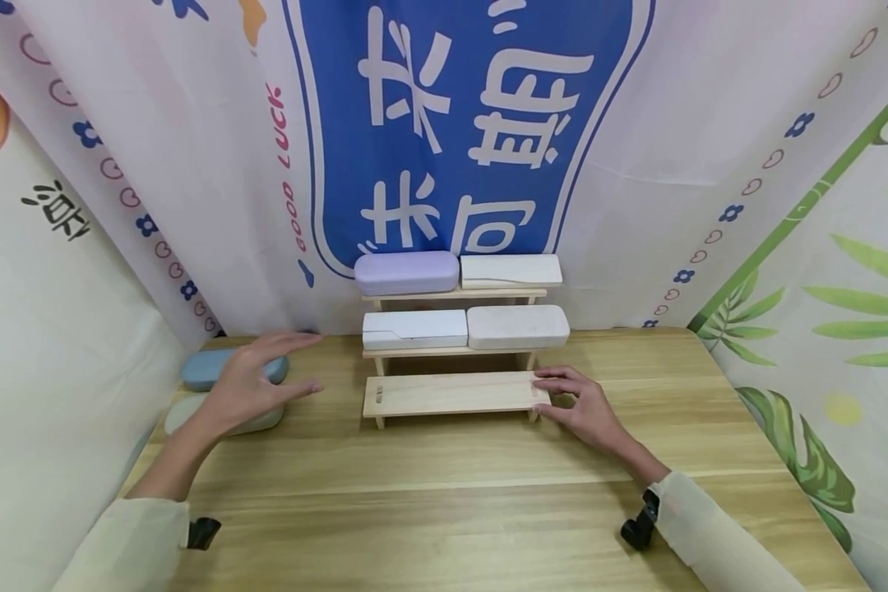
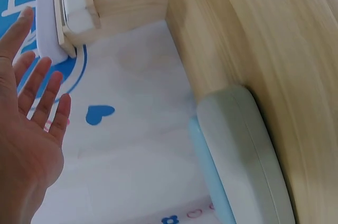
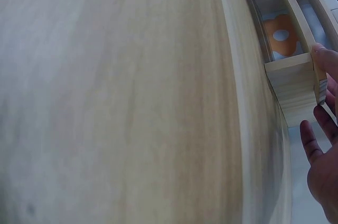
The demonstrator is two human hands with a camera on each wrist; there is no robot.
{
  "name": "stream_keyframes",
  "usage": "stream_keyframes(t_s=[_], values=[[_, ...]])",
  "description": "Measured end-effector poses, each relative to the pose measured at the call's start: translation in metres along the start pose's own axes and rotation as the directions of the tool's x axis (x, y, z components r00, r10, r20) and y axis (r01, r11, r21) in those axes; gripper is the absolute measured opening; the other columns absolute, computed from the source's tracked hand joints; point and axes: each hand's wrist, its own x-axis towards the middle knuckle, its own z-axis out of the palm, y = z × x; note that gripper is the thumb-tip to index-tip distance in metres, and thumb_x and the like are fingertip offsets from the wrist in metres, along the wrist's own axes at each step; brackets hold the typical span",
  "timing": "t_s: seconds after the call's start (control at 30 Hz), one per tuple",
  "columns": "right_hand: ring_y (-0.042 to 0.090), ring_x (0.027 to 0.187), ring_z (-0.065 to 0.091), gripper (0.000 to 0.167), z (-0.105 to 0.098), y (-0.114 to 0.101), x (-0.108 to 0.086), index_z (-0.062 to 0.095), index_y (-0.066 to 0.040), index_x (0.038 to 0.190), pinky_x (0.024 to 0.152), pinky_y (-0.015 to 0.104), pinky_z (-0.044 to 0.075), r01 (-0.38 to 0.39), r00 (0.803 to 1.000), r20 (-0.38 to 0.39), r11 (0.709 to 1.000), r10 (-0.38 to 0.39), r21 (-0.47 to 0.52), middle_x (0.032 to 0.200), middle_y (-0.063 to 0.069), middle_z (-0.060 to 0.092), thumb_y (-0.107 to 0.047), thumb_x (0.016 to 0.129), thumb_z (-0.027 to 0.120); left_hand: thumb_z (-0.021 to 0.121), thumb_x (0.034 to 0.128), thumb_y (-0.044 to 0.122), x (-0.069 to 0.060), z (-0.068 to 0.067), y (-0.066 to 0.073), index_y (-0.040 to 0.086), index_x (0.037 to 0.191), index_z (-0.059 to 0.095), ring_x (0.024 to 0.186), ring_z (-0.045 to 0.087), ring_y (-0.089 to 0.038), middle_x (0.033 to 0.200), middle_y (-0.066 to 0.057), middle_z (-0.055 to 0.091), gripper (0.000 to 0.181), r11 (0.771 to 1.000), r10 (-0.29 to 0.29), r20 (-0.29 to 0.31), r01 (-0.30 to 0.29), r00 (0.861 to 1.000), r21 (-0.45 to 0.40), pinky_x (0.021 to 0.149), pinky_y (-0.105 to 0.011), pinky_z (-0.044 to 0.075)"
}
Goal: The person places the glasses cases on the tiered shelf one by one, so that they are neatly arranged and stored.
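Observation:
A three-tier wooden rack [image 1: 455,393] stands at the back of the table. My right hand [image 1: 583,409] holds the right end of its bare lowest board, thumb at the front edge and fingers toward the back. In the right wrist view, that thumb [image 3: 326,59] lies against the board's edge. My left hand [image 1: 249,382] hangs in the air at the left, fingers spread and nothing in them. Near it lie a blue glasses case [image 1: 205,368] and a grey-green glasses case [image 2: 240,145], both partly hidden by the hand in the head view.
On the top tier are a lavender glasses case [image 1: 407,273] and a white case [image 1: 511,270]. The middle tier carries a white case [image 1: 414,329] and an off-white case [image 1: 518,326]. A printed curtain [image 1: 636,205] hangs right behind the wooden table [image 1: 429,510].

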Motion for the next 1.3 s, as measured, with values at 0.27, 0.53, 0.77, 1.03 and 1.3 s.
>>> stream_keyframes(t_s=[0.27, 0.53, 0.77, 1.03, 1.3], values=[[0.04, 0.118, 0.067, 0.039, -0.001, 0.0, 0.0, 0.076, 0.004, 0.121, 0.099, 0.064, 0.053, -0.001, 1.0, 0.001, 1.0, 0.001, 0.01, 0.135, 0.021, 0.067, 0.002, 0.084, 0.087, 0.096, 0.078, 0.025, -0.01, -0.008, -0.01, 0.008, 0.14, 0.069, 0.131, 0.059, -0.044, 0.143, -0.018, 0.066, 0.07, 0.999, -0.03, 0.076, 0.031, 0.997, -0.014, 0.103, -0.068, 0.047], [0.039, 0.124, 0.064, 0.041, -0.001, -0.001, 0.0, 0.076, 0.003, 0.122, 0.104, 0.018, 0.047, -0.009, 1.0, 0.006, 1.0, 0.009, -0.002, 0.136, 0.021, 0.067, 0.0, 0.083, 0.088, 0.098, 0.0753, 0.027, -0.02, -0.012, -0.022, 0.016, 0.142, 0.068, 0.13, 0.06, -0.039, 0.142, -0.013, 0.067, 0.074, 0.999, -0.026, 0.091, 0.024, 0.996, 0.021, 0.104, -0.048, 0.049], [0.041, 0.127, 0.062, 0.041, -0.001, -0.001, 0.0, 0.076, 0.004, 0.123, 0.105, 0.011, 0.039, -0.009, 1.0, 0.004, 1.0, 0.009, 0.004, 0.136, 0.02, 0.067, 0.0, 0.083, 0.088, 0.097, 0.0758, 0.024, -0.026, -0.018, -0.034, 0.016, 0.144, 0.067, 0.132, 0.058, -0.04, 0.144, -0.013, 0.066, 0.075, 0.999, -0.049, 0.123, 0.049, 0.991, 0.005, 0.103, -0.058, 0.048], [0.04, 0.129, 0.061, 0.04, -0.001, 0.0, 0.001, 0.076, 0.005, 0.122, 0.106, 0.01, 0.038, -0.008, 1.0, 0.004, 1.0, 0.008, 0.011, 0.135, 0.02, 0.068, 0.001, 0.083, 0.088, 0.098, 0.0744, 0.029, -0.033, -0.023, -0.045, 0.017, 0.144, 0.066, 0.129, 0.06, -0.04, 0.143, -0.015, 0.066, 0.078, 0.997, -0.069, 0.117, 0.066, 0.991, 0.033, 0.1, -0.049, 0.049], [0.04, 0.129, 0.061, 0.039, 0.0, 0.0, 0.001, 0.076, 0.004, 0.121, 0.105, 0.011, 0.039, 0.002, 1.0, 0.0, 1.0, -0.002, 0.009, 0.134, 0.02, 0.068, 0.0, 0.084, 0.087, 0.097, 0.0751, 0.029, -0.042, -0.028, -0.059, 0.011, 0.144, 0.066, 0.131, 0.056, -0.048, 0.144, -0.023, 0.063, 0.078, 0.994, -0.109, 0.135, 0.107, 0.985, 0.015, 0.098, -0.067, 0.047]])
